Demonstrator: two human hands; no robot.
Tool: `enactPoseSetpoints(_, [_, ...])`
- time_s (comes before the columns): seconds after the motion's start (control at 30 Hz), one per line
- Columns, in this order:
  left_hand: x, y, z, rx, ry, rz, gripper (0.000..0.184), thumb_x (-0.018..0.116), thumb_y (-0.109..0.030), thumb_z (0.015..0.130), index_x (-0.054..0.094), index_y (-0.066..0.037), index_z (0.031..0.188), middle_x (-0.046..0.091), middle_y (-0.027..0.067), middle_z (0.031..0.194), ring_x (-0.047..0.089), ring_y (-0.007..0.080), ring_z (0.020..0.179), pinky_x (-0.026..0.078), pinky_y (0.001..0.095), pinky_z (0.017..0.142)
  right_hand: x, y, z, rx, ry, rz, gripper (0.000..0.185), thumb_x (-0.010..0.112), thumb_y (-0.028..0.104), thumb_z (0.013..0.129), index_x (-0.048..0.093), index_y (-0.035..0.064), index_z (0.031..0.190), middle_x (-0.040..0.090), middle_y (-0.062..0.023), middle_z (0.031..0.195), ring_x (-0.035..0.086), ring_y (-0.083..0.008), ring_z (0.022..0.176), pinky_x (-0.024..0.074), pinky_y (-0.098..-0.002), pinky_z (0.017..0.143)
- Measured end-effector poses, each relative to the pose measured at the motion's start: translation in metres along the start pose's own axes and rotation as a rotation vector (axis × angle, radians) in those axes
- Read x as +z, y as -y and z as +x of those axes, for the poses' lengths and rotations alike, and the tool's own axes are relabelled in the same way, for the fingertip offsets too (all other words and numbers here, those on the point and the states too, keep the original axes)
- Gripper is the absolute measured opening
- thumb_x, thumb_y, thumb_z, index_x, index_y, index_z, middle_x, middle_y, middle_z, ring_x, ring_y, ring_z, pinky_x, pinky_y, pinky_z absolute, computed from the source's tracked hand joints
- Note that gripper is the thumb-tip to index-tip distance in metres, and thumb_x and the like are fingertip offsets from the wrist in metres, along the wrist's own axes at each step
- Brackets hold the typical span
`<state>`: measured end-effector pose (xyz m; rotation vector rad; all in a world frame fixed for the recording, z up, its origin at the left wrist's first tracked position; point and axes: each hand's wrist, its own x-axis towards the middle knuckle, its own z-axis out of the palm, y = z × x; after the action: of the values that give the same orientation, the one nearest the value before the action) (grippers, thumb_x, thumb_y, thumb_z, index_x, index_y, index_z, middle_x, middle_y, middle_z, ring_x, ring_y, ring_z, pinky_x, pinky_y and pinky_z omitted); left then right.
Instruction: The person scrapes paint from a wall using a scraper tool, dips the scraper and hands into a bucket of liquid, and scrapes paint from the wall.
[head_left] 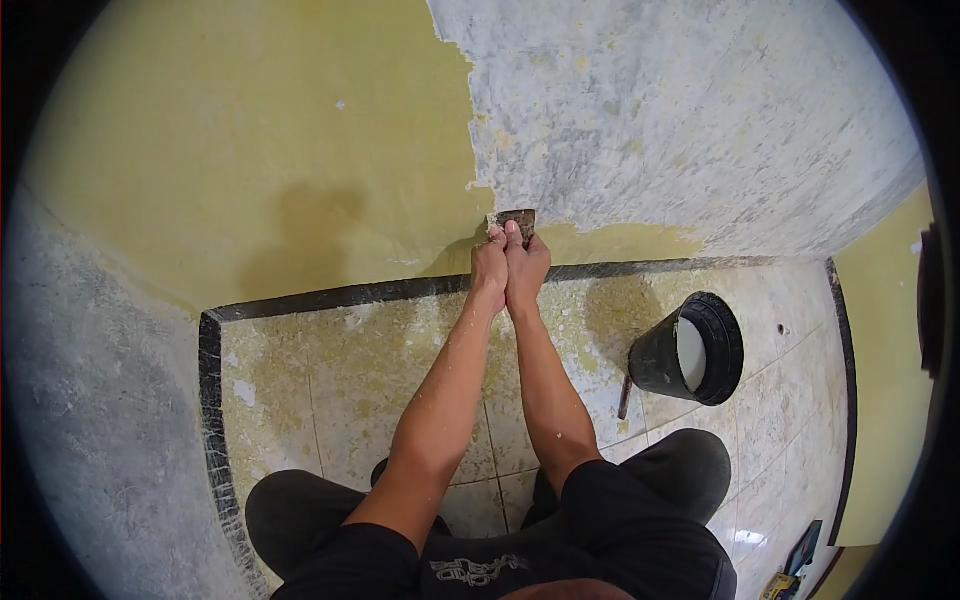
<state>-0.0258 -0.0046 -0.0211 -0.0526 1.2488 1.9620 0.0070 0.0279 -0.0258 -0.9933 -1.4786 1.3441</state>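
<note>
Both hands are together at the lower part of the wall, side by side and touching. My left hand [490, 264] and my right hand [526, 268] are closed around a flat scraper [518, 217], whose dark, crusted blade points up against the wall. The blade lies at the ragged border between yellow-green paint [250, 120] and the bare grey-white wall surface [640, 110]. A strip of yellow paint remains low on the wall to the right of the blade. The scraper's handle is hidden in my hands.
A black bucket [655, 362] with whitish contents stands on the tiled floor at the right, a narrow tool [625, 397] beside it. Paint flakes cover the floor [380, 370]. Black skirting [380, 292] edges the wall. Another tool [803, 548] lies at the lower right.
</note>
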Motion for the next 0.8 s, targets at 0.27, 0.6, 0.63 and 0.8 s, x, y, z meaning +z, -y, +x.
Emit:
enactPoseSetpoints(0.27, [0.007, -0.013, -0.012, 0.059, -0.022, -0.01, 0.036, 0.046, -0.031, 0.096, 0.061, 0.002, 0.093, 0.062, 0.0088, 0.092, 0.059, 0.0169, 0.084, 0.048, 0.0326, 0.073, 0.005, 0.006, 0.003, -0.036, 0.0, -0.048, 0.031, 0.063, 0.026, 0.087, 0.064, -0.0038, 0.078, 0.062, -0.0121, 0.065, 0.049, -0.015, 0.058, 0.0427, -0.0331, 0.057])
enactPoseSetpoints(0.6, [-0.001, -0.019, -0.01, 0.077, 0.018, 0.171, 0.041, 0.047, -0.035, 0.096, 0.059, 0.002, 0.108, 0.061, 0.0108, 0.102, 0.058, 0.019, 0.092, 0.048, 0.0331, 0.077, 0.007, 0.016, -0.002, -0.048, -0.025, -0.064, 0.033, 0.064, 0.029, 0.085, 0.064, -0.0037, 0.08, 0.063, -0.0123, 0.065, 0.051, -0.0152, 0.058, 0.0437, -0.0341, 0.057])
enactPoseSetpoints(0.63, [-0.002, -0.006, -0.008, 0.084, 0.025, 0.167, 0.041, 0.047, -0.035, 0.096, 0.059, 0.002, 0.108, 0.061, 0.0108, 0.102, 0.058, 0.019, 0.092, 0.048, 0.0331, 0.077, 0.0, 0.004, -0.002, -0.059, -0.026, -0.063, 0.033, 0.064, 0.029, 0.085, 0.064, -0.0037, 0.08, 0.063, -0.0123, 0.065, 0.051, -0.0152, 0.058, 0.0437, -0.0341, 0.057])
enactPoseSetpoints(0.8, [-0.004, 0.013, 0.007, -0.04, 0.028, -0.007, 0.038, 0.047, -0.035, 0.096, 0.059, 0.001, 0.104, 0.061, 0.0121, 0.102, 0.059, 0.0196, 0.091, 0.049, 0.0339, 0.077, -0.004, -0.009, 0.005, 0.04, -0.042, -0.146, 0.035, 0.064, 0.029, 0.085, 0.063, -0.0044, 0.077, 0.063, -0.0164, 0.065, 0.054, -0.02, 0.057, 0.044, -0.0362, 0.059])
